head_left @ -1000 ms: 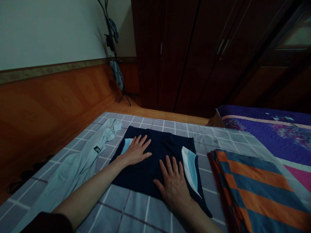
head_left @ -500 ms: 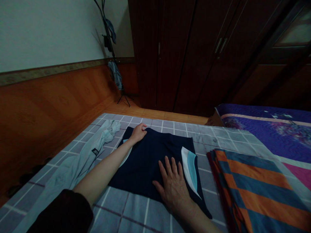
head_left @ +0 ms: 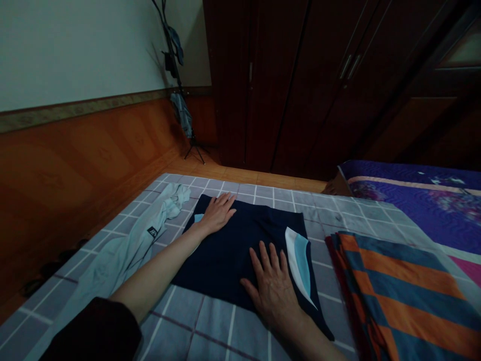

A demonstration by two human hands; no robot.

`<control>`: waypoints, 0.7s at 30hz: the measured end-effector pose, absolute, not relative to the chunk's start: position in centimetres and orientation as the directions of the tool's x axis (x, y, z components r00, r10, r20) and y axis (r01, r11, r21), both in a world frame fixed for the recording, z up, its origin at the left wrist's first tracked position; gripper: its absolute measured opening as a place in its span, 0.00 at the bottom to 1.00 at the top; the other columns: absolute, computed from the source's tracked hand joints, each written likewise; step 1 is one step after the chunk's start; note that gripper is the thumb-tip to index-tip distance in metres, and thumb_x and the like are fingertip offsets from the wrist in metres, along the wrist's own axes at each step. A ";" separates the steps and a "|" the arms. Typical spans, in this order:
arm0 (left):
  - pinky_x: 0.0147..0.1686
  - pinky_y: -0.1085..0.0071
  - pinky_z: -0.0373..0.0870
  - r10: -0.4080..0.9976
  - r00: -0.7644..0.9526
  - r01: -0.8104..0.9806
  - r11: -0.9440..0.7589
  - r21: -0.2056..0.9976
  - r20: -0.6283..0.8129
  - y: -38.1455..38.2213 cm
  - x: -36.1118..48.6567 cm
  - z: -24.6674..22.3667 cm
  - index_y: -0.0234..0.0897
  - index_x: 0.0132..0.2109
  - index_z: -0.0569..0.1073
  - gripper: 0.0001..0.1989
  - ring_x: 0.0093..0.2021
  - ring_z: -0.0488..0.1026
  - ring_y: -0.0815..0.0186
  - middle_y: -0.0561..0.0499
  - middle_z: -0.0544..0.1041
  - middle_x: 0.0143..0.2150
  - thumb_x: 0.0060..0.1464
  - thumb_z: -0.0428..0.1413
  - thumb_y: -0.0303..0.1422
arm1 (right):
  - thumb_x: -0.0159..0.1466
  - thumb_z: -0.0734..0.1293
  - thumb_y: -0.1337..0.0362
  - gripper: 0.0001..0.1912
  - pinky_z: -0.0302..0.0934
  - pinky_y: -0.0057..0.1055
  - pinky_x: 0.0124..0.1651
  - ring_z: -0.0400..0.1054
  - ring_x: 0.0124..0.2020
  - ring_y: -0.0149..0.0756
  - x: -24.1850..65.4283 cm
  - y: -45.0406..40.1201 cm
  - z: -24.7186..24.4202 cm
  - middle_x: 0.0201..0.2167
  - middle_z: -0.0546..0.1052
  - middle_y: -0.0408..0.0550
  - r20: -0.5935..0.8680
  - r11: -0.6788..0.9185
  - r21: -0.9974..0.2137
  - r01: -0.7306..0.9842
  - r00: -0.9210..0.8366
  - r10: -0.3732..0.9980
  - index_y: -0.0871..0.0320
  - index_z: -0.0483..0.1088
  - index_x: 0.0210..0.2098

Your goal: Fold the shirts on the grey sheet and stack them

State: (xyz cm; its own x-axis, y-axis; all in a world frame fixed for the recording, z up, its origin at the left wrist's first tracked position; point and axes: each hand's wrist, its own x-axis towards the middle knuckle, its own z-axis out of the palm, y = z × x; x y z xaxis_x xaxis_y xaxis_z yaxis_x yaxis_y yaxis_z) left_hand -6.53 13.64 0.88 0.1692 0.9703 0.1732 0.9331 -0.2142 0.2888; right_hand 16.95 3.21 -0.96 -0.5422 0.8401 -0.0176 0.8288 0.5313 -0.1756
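Note:
A dark navy garment point(head_left: 233, 250) with white and light-blue side panels, its exact kind unclear, lies spread on the checked bed cover point(head_left: 210, 321). My left hand point(head_left: 218, 213) rests flat on its far left part, fingers stretched toward the far edge. Nearer to me, my right hand point(head_left: 271, 286) lies palm down with fingers spread, just left of the right-hand panel. Neither hand grips anything. Part of the left panel is hidden under my left forearm.
Left of the garment lies a crumpled pale grey piece of clothing point(head_left: 128, 250). Folded orange and blue striped cloth point(head_left: 409, 286) is at the right. Beyond stand a coat stand point(head_left: 176, 75), a dark wardrobe point(head_left: 278, 90) and purple bedding point(head_left: 406, 185).
My left hand has gone from curled fingers at the garment's far edge to lying flat on the fabric. My right hand stays spread in place. The view has shifted slightly.

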 end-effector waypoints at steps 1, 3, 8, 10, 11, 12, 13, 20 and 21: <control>0.64 0.50 0.43 0.967 0.189 0.934 -0.231 0.272 0.171 12.8 -6.6 1.4 0.38 0.65 0.57 0.25 0.68 0.48 0.55 0.42 0.55 0.68 0.63 0.45 0.39 | 0.64 0.57 0.45 0.36 0.34 0.58 0.64 0.36 0.67 0.61 16.9 3.2 -0.9 0.67 0.47 0.59 -0.017 0.532 -0.170 0.830 -0.542 0.840 0.57 0.52 0.66; 0.65 0.52 0.41 0.952 0.262 0.930 -0.293 0.221 0.161 10.6 -7.1 2.1 0.41 0.66 0.55 0.26 0.68 0.46 0.58 0.45 0.53 0.68 0.64 0.44 0.43 | 0.64 0.57 0.44 0.36 0.35 0.58 0.64 0.37 0.67 0.61 16.9 3.2 -1.0 0.67 0.48 0.59 -0.006 0.537 -0.159 0.829 -0.544 0.839 0.57 0.52 0.66; 0.64 0.50 0.43 0.953 0.299 0.946 -0.303 0.114 0.049 5.1 -9.6 0.7 0.42 0.67 0.53 0.29 0.69 0.44 0.55 0.46 0.52 0.69 0.63 0.43 0.46 | 0.64 0.56 0.43 0.36 0.37 0.59 0.63 0.39 0.66 0.62 16.9 3.2 -1.6 0.67 0.50 0.60 0.043 0.552 -0.126 0.825 -0.551 0.833 0.57 0.54 0.65; 0.64 0.50 0.43 0.960 0.279 0.955 -0.279 0.103 0.020 4.2 -10.3 -0.5 0.40 0.67 0.52 0.29 0.69 0.43 0.54 0.45 0.51 0.69 0.63 0.43 0.47 | 0.64 0.57 0.44 0.36 0.38 0.59 0.63 0.41 0.66 0.63 16.9 3.2 -1.8 0.66 0.51 0.61 0.071 0.561 -0.105 0.821 -0.556 0.828 0.58 0.55 0.65; 0.64 0.50 0.42 0.961 0.274 0.956 -0.275 0.102 0.021 4.0 -10.5 -1.1 0.40 0.67 0.52 0.30 0.69 0.43 0.55 0.45 0.50 0.69 0.63 0.42 0.47 | 0.64 0.58 0.45 0.36 0.39 0.59 0.63 0.42 0.66 0.63 16.9 3.3 -1.9 0.66 0.51 0.61 0.086 0.567 -0.093 0.819 -0.561 0.824 0.58 0.55 0.64; 0.64 0.50 0.42 0.962 0.270 0.957 -0.272 0.102 0.030 4.0 -10.6 -1.5 0.40 0.67 0.51 0.30 0.69 0.42 0.55 0.45 0.49 0.70 0.63 0.42 0.47 | 0.64 0.58 0.45 0.35 0.39 0.59 0.62 0.42 0.66 0.63 16.9 3.3 -2.0 0.66 0.52 0.62 0.100 0.572 -0.083 0.816 -0.564 0.819 0.59 0.56 0.64; 0.64 0.49 0.41 0.963 0.266 0.957 -0.269 0.104 0.042 4.1 -10.6 -1.8 0.41 0.67 0.51 0.30 0.69 0.42 0.55 0.45 0.49 0.70 0.63 0.42 0.47 | 0.64 0.58 0.46 0.35 0.40 0.59 0.62 0.43 0.65 0.63 16.9 3.3 -2.0 0.66 0.52 0.62 0.110 0.578 -0.074 0.812 -0.570 0.814 0.59 0.56 0.64; 0.64 0.52 0.43 0.965 0.202 0.956 -0.231 0.182 0.166 3.8 -10.7 -1.1 0.36 0.67 0.53 0.31 0.68 0.45 0.56 0.41 0.51 0.69 0.63 0.43 0.47 | 0.64 0.59 0.47 0.34 0.42 0.57 0.62 0.45 0.65 0.62 16.8 3.1 -1.5 0.65 0.55 0.60 0.146 0.587 -0.040 0.809 -0.576 0.804 0.59 0.58 0.63; 0.64 0.53 0.43 0.964 0.190 0.955 -0.226 0.192 0.189 3.6 -10.9 -0.9 0.36 0.67 0.52 0.31 0.68 0.45 0.56 0.41 0.51 0.69 0.63 0.43 0.46 | 0.64 0.59 0.47 0.34 0.42 0.57 0.62 0.45 0.65 0.62 16.8 3.1 -1.4 0.65 0.55 0.60 0.147 0.589 -0.044 0.807 -0.578 0.803 0.59 0.58 0.63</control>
State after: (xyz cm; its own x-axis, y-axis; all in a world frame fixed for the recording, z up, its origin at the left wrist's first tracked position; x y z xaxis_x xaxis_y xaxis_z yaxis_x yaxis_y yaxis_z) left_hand -10.93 3.59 -0.88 0.1895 0.9636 0.1888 0.9551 -0.2255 0.1924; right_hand 16.82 3.08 -1.42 -0.5776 0.8030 0.1468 0.8073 0.5886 -0.0437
